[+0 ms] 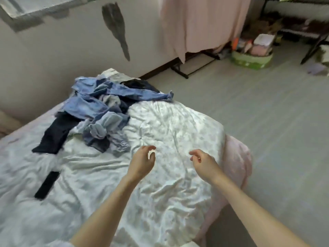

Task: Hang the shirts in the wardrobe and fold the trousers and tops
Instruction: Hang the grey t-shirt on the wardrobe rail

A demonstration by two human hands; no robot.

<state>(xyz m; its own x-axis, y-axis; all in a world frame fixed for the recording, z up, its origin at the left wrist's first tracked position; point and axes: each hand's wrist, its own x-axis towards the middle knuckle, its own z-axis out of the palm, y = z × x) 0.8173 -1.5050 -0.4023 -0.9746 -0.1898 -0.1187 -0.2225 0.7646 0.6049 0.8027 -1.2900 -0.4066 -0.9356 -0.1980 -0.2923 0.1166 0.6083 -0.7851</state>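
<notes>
A heap of clothes (99, 107) lies on the far left part of the bed (169, 125), mostly blue denim and light blue tops, with a dark navy garment (57, 132) trailing toward me. My left hand (142, 162) and my right hand (203, 162) hover side by side over the white patterned bedcover, below and right of the heap. Both hands hold nothing, and their fingers hang loosely curled. Neither touches the clothes.
A dark flat object (47, 184) lies on the bed at left. A pink cloth (204, 24) hangs over a black rack at the back. A green basket (252, 57) of items stands on the grey floor (267, 122) at right. A wall runs behind the bed.
</notes>
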